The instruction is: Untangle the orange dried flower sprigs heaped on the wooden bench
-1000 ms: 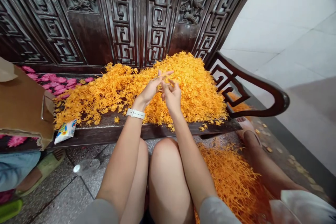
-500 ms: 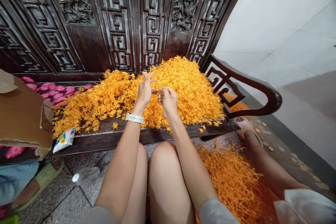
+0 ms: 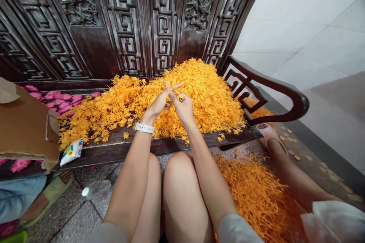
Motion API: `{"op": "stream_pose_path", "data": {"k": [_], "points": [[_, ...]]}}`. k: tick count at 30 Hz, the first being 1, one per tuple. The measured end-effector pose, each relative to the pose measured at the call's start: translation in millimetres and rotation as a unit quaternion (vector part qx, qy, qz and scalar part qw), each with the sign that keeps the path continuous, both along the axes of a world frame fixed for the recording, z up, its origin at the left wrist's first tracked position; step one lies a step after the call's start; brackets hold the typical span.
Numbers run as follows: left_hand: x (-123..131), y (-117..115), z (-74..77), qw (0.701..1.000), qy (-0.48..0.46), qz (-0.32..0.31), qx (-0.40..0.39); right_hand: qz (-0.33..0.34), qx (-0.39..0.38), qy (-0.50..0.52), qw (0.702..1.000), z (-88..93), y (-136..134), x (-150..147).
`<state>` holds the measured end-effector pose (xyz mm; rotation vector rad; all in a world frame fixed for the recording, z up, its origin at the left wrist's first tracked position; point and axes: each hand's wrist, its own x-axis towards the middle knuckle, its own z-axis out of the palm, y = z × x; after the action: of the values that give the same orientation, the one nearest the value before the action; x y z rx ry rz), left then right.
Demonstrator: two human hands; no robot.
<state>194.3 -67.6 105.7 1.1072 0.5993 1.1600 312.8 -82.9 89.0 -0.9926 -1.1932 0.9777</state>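
Observation:
Over a heap of yellow-orange plastic flower pieces (image 3: 211,95), my two hands meet. My right hand (image 3: 184,109) pinches a small yellow-orange flower piece (image 3: 180,98) between thumb and fingers. Close against it on the left is my left hand (image 3: 160,102), a pale watch on its wrist. Its forefinger stretches across toward the right hand, while the lower fingers curl around thin orange plastic between the hands. The fingers overlap, so the exact grip is partly hidden. The heap spreads along the seat of a dark carved wooden bench (image 3: 114,152).
Left on the bench are pink flowers (image 3: 61,100), a cardboard box (image 3: 25,121) and a small white packet (image 3: 72,152). Orange plastic strands (image 3: 256,193) pile on the floor at right. A curved armrest (image 3: 296,102) bounds the right end. Other people's feet show on both sides.
My hands have come closer together, the left moving right until its fingers cross the right hand's. A yellow-orange flower piece now shows in my right fingers. The view has shifted slightly.

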Motion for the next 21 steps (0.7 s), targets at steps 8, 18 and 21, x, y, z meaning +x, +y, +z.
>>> {"op": "stream_pose_path", "data": {"k": [8, 18, 21], "points": [[-15, 15, 7.2, 0.939, -0.302, 0.062, -0.155, 0.184, -0.084, 0.154, 0.967, 18.4, -19, -9], [-73, 20, -11.7, 0.882, -0.409, 0.175, -0.154, 0.102, 0.083, 0.079, 0.988, 57.5, -53, 15], [-65, 16, -6.8, 0.908, -0.364, 0.162, -0.132, -0.002, 0.041, -0.138, 0.990, 14.6, -16, 10]]}}
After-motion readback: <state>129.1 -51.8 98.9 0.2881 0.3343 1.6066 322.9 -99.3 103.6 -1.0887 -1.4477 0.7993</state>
